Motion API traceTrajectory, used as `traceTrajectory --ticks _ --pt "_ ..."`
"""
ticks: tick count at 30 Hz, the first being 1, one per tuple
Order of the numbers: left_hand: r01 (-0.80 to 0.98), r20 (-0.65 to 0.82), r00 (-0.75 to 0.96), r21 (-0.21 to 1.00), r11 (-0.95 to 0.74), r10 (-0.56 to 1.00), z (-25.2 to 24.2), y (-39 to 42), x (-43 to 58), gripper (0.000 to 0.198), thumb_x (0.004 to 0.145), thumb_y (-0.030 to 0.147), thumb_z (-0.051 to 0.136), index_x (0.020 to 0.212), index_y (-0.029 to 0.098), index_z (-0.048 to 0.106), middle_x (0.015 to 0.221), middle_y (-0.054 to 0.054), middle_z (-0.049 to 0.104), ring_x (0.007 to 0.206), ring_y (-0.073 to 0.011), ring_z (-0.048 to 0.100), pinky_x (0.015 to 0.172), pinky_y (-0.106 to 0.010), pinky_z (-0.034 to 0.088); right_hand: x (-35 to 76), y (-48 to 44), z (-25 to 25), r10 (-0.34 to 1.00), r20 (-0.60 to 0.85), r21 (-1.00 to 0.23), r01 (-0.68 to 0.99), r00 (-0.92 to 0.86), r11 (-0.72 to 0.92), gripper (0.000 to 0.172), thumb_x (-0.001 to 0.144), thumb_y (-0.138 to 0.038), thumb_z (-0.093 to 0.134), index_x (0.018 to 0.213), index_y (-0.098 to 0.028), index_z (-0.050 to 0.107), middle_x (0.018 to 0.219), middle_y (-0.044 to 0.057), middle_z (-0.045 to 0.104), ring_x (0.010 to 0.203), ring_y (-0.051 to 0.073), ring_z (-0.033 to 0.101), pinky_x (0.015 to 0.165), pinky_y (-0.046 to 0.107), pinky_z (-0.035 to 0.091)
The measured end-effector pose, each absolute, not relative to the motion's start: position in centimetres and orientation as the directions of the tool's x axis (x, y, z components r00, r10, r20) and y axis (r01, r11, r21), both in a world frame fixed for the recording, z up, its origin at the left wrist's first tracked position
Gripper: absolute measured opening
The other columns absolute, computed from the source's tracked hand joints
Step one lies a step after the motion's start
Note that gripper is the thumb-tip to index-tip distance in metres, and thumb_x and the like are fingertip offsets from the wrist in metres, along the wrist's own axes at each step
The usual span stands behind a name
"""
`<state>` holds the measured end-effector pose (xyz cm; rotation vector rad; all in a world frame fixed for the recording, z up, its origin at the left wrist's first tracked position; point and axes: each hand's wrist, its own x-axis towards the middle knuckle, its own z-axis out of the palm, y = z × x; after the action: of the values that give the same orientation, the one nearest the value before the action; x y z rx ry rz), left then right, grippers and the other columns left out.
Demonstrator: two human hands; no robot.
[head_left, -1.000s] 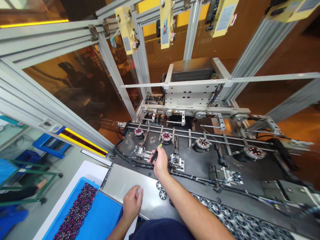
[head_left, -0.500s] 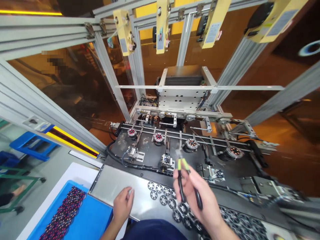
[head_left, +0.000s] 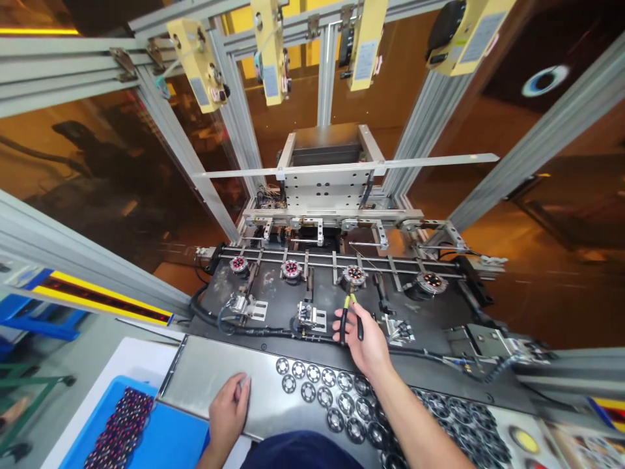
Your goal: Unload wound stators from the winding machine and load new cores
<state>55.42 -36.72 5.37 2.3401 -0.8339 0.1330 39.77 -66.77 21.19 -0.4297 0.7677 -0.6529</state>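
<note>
My right hand (head_left: pixel 368 342) is closed around cutting pliers (head_left: pixel 345 319) with black and yellow-green handles. Their tips reach up to a round motor stator (head_left: pixel 354 275) with copper windings, seated on the third holder from the left; whether they touch it I cannot tell. On the bare left part of the metal tray (head_left: pixel 209 371) rests my left hand (head_left: pixel 228 407), its fingers curled together. A small greyish spot shows between them, too small to name. Between my hands, several black ring-shaped parts (head_left: pixel 308 392) lie on the tray.
Three other holders carry stators (head_left: pixel 291 269), with small metal clamps (head_left: pixel 312 316) in front. A black cable (head_left: pixel 273 329) runs along the machine's front edge. At lower left stands a blue bin (head_left: pixel 170 433) with several wound parts. Yellow units (head_left: pixel 198 65) hang overhead from the frame.
My right hand has moved forward with the pliers, bringing their tips to the third holder. My left hand keeps its place on the tray. The whole view has shifted somewhat.
</note>
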Motion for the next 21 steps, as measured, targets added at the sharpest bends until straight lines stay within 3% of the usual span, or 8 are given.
traceTrajectory --ticks 7,13,15,16,17,18,20,21 --pt "-0.607 0.303 0.786 0.544 -0.579 -0.539 5.6 -36.8 55.3 0.033 0.088 0.045 0.054 0.098 0.016 0.066 0.068 0.000 0.058 0.063 -0.0111 0.056 0.069 -0.024 0.042 39.9 -67.1 21.4 -0.678 -0.533 -0.554 0.397 0.507 0.732 0.082 0.030 -0.048 0.085 0.096 -0.014 0.051 0.086 0.003 0.060 0.066 0.018 0.057 0.044 0.027 0.043" --pt "-0.617 0.310 0.778 0.545 -0.568 -0.546 5.6 -36.7 55.3 0.032 0.089 0.044 0.054 0.097 0.015 0.066 0.069 0.000 0.057 0.063 -0.0110 0.056 0.069 -0.024 0.042 40.4 -66.8 21.5 -0.697 -0.496 -0.562 0.420 0.518 0.712 0.077 0.035 -0.045 0.084 0.096 -0.015 0.047 0.073 0.000 0.054 0.055 0.013 0.048 0.039 0.024 0.037" --pt "-0.622 0.316 0.774 0.538 -0.569 -0.549 5.6 -36.8 55.3 0.031 0.089 0.044 0.054 0.099 0.016 0.065 0.069 0.001 0.057 0.063 -0.0106 0.056 0.069 -0.024 0.042 39.3 -65.2 22.5 -0.673 -0.435 -0.561 0.405 0.598 0.722 0.069 0.043 -0.044 0.084 0.094 -0.014 0.047 0.074 0.000 0.051 0.050 0.010 0.043 0.036 0.021 0.033" --pt "-0.629 0.325 0.770 0.532 -0.567 -0.549 5.7 -36.8 55.3 0.031 0.089 0.044 0.054 0.099 0.016 0.065 0.068 0.001 0.056 0.063 -0.0103 0.055 0.068 -0.024 0.041 38.2 -64.1 23.3 -0.641 -0.366 -0.580 0.373 0.674 0.724 0.058 0.057 -0.046 0.080 0.094 -0.014 0.048 0.077 0.001 0.050 0.049 0.008 0.042 0.035 0.020 0.031" --pt "-0.635 0.334 0.766 0.528 -0.565 -0.549 5.7 -36.8 55.3 0.031 0.090 0.043 0.054 0.099 0.017 0.065 0.068 0.001 0.056 0.062 -0.0100 0.055 0.068 -0.023 0.041 36.8 -63.0 24.1 -0.574 -0.294 -0.623 0.303 0.764 0.721 0.045 0.069 -0.047 0.073 0.090 -0.013 0.049 0.083 0.003 0.053 0.046 0.008 0.042 0.033 0.020 0.030" --pt "-0.639 0.338 0.763 0.523 -0.564 -0.551 5.6 -36.8 55.3 0.031 0.090 0.043 0.054 0.099 0.017 0.065 0.068 0.001 0.056 0.062 -0.0098 0.055 0.068 -0.023 0.041 35.2 -62.1 25.1 -0.457 -0.230 -0.642 0.219 0.859 0.735 0.040 0.074 -0.044 0.069 0.098 -0.016 0.055 0.083 0.004 0.053 0.042 0.006 0.039 0.032 0.020 0.030" --pt "-0.647 0.343 0.757 0.514 -0.564 -0.556 5.5 -36.8 55.4 0.031 0.090 0.043 0.054 0.099 0.017 0.065 0.069 0.001 0.057 0.063 -0.0096 0.055 0.069 -0.023 0.042 31.8 -61.5 26.7 -0.447 -0.262 -0.647 0.189 0.855 0.739 0.054 0.069 -0.048 0.073 0.116 -0.023 0.063 0.082 0.008 0.055 0.048 0.007 0.043 0.034 0.015 0.027" --pt "-0.651 0.344 0.754 0.508 -0.565 -0.560 5.4 -36.8 55.4 0.030 0.090 0.043 0.054 0.099 0.017 0.065 0.069 0.002 0.057 0.063 -0.0095 0.056 0.069 -0.023 0.042 30.3 -61.9 27.2 -0.471 -0.288 -0.660 0.184 0.834 0.728 0.056 0.066 -0.051 0.074 0.114 -0.024 0.065 0.082 0.010 0.056 0.047 0.007 0.045 0.034 0.015 0.025"
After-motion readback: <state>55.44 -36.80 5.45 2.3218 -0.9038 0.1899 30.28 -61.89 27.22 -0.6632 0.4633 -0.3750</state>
